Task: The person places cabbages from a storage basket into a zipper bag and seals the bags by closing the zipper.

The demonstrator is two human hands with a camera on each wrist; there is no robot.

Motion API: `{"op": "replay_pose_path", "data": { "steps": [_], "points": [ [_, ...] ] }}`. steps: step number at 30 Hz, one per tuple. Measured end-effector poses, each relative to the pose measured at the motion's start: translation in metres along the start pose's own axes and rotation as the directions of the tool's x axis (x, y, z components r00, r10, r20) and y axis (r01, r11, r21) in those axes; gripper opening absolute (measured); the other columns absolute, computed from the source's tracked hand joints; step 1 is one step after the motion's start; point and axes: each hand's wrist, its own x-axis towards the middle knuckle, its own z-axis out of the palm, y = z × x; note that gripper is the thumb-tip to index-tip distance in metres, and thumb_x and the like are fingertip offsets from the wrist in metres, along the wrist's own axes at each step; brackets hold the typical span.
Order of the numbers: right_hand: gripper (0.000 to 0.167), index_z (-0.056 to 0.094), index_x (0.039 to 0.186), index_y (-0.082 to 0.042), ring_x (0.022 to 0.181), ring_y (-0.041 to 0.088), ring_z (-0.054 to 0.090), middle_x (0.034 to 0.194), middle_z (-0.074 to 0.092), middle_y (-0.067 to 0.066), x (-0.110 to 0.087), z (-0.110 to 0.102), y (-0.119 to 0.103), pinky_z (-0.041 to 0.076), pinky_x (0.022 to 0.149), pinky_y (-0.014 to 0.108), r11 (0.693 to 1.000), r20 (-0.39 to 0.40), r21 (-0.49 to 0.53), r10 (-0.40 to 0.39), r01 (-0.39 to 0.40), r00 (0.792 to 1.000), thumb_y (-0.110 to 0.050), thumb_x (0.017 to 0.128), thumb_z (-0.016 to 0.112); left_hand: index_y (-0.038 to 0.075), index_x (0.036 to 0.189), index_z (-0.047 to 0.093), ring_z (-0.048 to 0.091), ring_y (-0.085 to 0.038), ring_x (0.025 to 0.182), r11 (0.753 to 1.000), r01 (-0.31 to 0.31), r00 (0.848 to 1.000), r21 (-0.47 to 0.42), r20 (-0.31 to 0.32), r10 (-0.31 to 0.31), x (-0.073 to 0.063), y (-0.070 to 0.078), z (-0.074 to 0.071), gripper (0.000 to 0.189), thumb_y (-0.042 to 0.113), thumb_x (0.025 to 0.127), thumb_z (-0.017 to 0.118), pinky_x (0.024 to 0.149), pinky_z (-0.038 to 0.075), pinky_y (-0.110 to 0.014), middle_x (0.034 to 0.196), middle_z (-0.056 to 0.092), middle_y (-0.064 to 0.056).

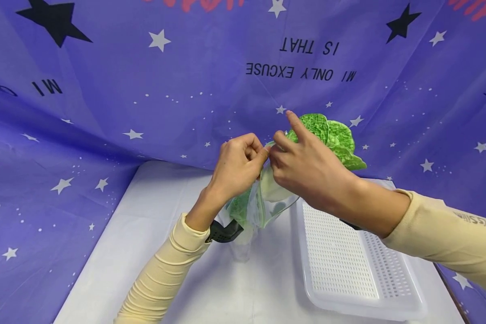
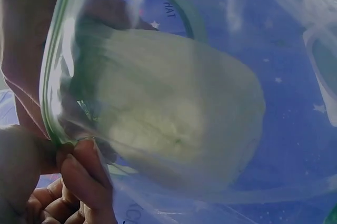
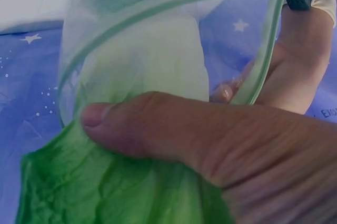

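A leafy green Chinese cabbage [image 1: 342, 143] is tilted with its pale base [image 2: 179, 113] inside the mouth of a clear zip bag [image 3: 174, 4], while its green leaves [image 3: 105, 187] stick out at the upper right. My right hand [image 1: 309, 168] holds the cabbage around its middle, index finger raised, thumb [image 3: 121, 124] lying across the leaves. With thumb and fingertips, my left hand [image 1: 239, 164] pinches the green-edged rim of the bag. The rest of the bag hangs below the hands, over the white table.
A white perforated basket [image 1: 308, 274] set in a translucent tray stands on the right of the white table [image 1: 117, 234], under the right forearm. Behind and to the left hangs a purple cloth [image 1: 210, 81] with stars and lettering.
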Motion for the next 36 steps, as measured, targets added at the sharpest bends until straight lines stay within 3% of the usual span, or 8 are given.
{"op": "replay_pose_path", "data": {
  "steps": [10, 14, 16, 19, 23, 26, 30, 36],
  "points": [
    [0.042, 0.068, 0.112, -0.002, 0.116, 0.04, 0.047, 0.102, 0.066, 0.012, -0.021, 0.005, 0.018, 0.016, 0.111, 0.063, 0.993, -0.158, 0.119, 0.015, 0.004, 0.987, -0.002, 0.07, 0.073, 0.011, 0.076, 0.056, 0.057, -0.01, 0.043, 0.998, 0.05, 0.999, -0.028, 0.011, -0.05, -0.003, -0.002, 0.0, 0.023, 0.015, 0.098, 0.061, 0.038, 0.037, -0.032, 0.049, 0.056, 0.004],
    [0.036, 0.069, 0.112, -0.001, 0.105, 0.038, 0.054, 0.1, 0.068, 0.012, -0.03, 0.017, 0.024, 0.031, 0.102, 0.062, 0.963, -0.164, 0.255, 0.13, -0.085, 0.978, -0.003, 0.076, 0.071, 0.012, 0.077, 0.056, 0.059, -0.012, 0.045, 0.996, 0.074, 0.997, -0.043, 0.008, -0.073, -0.005, -0.003, 0.0, 0.022, 0.014, 0.098, 0.061, 0.04, 0.04, -0.033, 0.052, 0.056, 0.002],
    [0.033, 0.068, 0.111, -0.002, 0.097, 0.037, 0.058, 0.099, 0.069, 0.011, -0.037, 0.027, 0.024, 0.042, 0.091, 0.058, 0.914, -0.089, 0.364, 0.228, -0.181, 0.97, -0.006, 0.078, 0.071, 0.011, 0.078, 0.056, 0.06, -0.014, 0.046, 0.995, 0.082, 0.997, -0.05, 0.001, -0.082, -0.006, -0.004, 0.0, 0.021, 0.014, 0.098, 0.061, 0.04, 0.041, -0.033, 0.053, 0.056, 0.001],
    [0.027, 0.071, 0.107, -0.007, 0.083, 0.03, 0.064, 0.093, 0.07, 0.006, -0.048, 0.048, 0.018, 0.05, 0.067, 0.053, 0.736, 0.136, 0.561, 0.37, -0.379, 0.919, -0.01, 0.081, 0.069, 0.01, 0.079, 0.056, 0.061, -0.015, 0.048, 0.994, 0.093, 0.996, -0.056, 0.002, -0.093, -0.006, -0.004, 0.0, 0.02, 0.013, 0.098, 0.061, 0.04, 0.041, -0.033, 0.054, 0.057, 0.0],
    [0.022, 0.074, 0.106, -0.007, 0.076, 0.021, 0.067, 0.09, 0.072, 0.002, -0.057, 0.089, -0.004, 0.052, 0.063, 0.048, 0.366, 0.439, 0.732, 0.391, -0.575, 0.809, -0.019, 0.09, 0.067, 0.01, 0.08, 0.056, 0.061, -0.017, 0.049, 0.993, 0.103, 0.995, -0.062, 0.008, -0.103, -0.007, -0.004, -0.001, 0.02, 0.015, 0.098, 0.061, 0.04, 0.041, -0.032, 0.056, 0.057, -0.001],
    [0.027, 0.076, 0.104, -0.003, 0.078, 0.018, 0.066, 0.09, 0.073, 0.004, -0.058, 0.118, -0.026, 0.051, 0.071, 0.044, 0.144, 0.532, 0.778, 0.365, -0.611, 0.764, -0.027, 0.094, 0.065, 0.01, 0.08, 0.056, 0.061, -0.017, 0.049, 0.993, 0.101, 0.995, -0.065, 0.009, -0.101, -0.008, -0.005, -0.001, 0.021, 0.016, 0.099, 0.061, 0.04, 0.042, -0.032, 0.056, 0.057, -0.001],
    [0.026, 0.078, 0.096, -0.005, 0.068, 0.016, 0.066, 0.08, 0.072, 0.001, -0.053, 0.137, -0.048, 0.051, 0.063, 0.037, -0.036, 0.571, 0.796, 0.379, -0.604, 0.728, -0.028, 0.095, 0.065, 0.01, 0.08, 0.056, 0.061, -0.015, 0.048, 0.993, 0.093, 0.996, -0.066, 0.008, -0.093, -0.008, -0.006, -0.003, 0.021, 0.017, 0.099, 0.061, 0.041, 0.044, -0.033, 0.055, 0.057, -0.001],
    [0.023, 0.077, 0.086, -0.002, 0.061, 0.019, 0.066, 0.071, 0.07, 0.004, -0.045, 0.146, -0.058, 0.053, 0.058, 0.034, -0.227, 0.628, 0.777, 0.344, -0.587, 0.698, -0.02, 0.095, 0.066, 0.009, 0.081, 0.056, 0.061, -0.017, 0.048, 0.992, 0.109, 0.994, -0.06, 0.008, -0.109, -0.008, -0.007, -0.007, 0.021, 0.018, 0.099, 0.061, 0.042, 0.044, -0.034, 0.055, 0.057, -0.002]
  ]
}}
